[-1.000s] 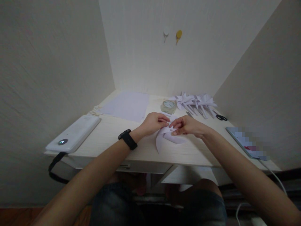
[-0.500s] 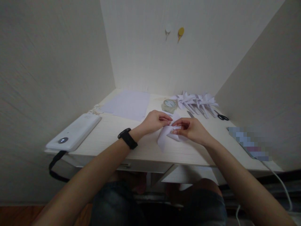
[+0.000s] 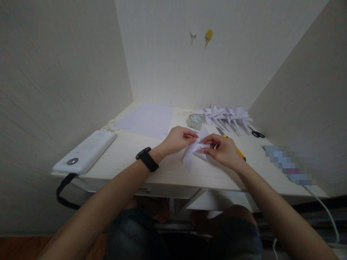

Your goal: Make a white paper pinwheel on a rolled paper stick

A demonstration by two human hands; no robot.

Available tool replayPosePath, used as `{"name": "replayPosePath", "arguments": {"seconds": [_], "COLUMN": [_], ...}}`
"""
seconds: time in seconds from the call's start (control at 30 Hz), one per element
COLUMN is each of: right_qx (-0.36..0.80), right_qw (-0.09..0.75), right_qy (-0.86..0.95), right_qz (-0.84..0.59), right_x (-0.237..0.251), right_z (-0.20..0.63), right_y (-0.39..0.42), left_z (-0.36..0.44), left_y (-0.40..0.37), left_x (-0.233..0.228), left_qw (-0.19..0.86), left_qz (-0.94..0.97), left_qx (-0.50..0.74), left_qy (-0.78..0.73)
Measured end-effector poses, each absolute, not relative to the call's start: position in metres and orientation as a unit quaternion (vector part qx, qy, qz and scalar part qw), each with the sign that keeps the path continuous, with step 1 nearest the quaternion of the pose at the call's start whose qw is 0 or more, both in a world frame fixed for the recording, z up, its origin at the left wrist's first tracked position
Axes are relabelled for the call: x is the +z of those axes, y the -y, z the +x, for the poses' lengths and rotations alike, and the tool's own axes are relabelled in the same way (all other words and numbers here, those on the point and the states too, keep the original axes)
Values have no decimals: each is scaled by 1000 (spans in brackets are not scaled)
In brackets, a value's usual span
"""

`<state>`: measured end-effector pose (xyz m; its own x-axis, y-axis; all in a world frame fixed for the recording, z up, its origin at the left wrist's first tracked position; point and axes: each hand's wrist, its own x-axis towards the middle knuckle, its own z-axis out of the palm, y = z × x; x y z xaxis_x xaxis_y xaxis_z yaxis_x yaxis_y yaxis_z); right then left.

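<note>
Both hands meet over the middle of a pale wooden desk [image 3: 168, 173]. My left hand [image 3: 177, 140], with a black band on its wrist, pinches the top of a folded white paper piece [image 3: 191, 154]. My right hand [image 3: 223, 151] grips the same paper from the right side, fingers curled on its folds. The paper's lower flap hangs down towards the desk between the hands. A yellow-handled craft knife [image 3: 232, 142] lies on the desk just behind my right hand, partly hidden by it.
A white power bank [image 3: 85, 151] lies at the left edge with a black strap. Flat white sheets [image 3: 146, 121] lie at the back, next to a tape roll [image 3: 194, 121]. Several folded paper pinwheels [image 3: 227, 116] and black scissors [image 3: 256, 134] lie at the back right. Walls enclose the desk.
My right hand has shifted right and turned, uncovering the yellow knife behind it. The paper has been folded up tighter between the two hands. The left hand has stayed in place.
</note>
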<state>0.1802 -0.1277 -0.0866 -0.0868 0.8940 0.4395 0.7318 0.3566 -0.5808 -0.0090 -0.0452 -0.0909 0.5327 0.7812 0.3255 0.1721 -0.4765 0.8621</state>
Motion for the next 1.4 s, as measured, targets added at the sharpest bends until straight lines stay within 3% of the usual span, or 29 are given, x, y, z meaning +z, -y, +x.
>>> {"name": "replayPosePath", "arguments": {"seconds": [0.23,0.6,0.93,1.4], "right_qx": [111,99,283,236], "right_qw": [390,411,540,547], "right_qy": [726,710,584,596], "right_qz": [-555,-564,-536,-539], "right_x": [-88,-88,-94,-100], "right_z": [180,179,174,164], "right_y": [129,127,118,121], "left_z": [-9,-10,-9,-9], "left_y": [44,49,46,49], "left_x": [-93,-87,-91,-89], "left_qw": [383,434,483,443], "left_qz": [796,762,719,736], "left_qx": [362,380,418,415], "left_qy": [-297,-293,-273,-299]}}
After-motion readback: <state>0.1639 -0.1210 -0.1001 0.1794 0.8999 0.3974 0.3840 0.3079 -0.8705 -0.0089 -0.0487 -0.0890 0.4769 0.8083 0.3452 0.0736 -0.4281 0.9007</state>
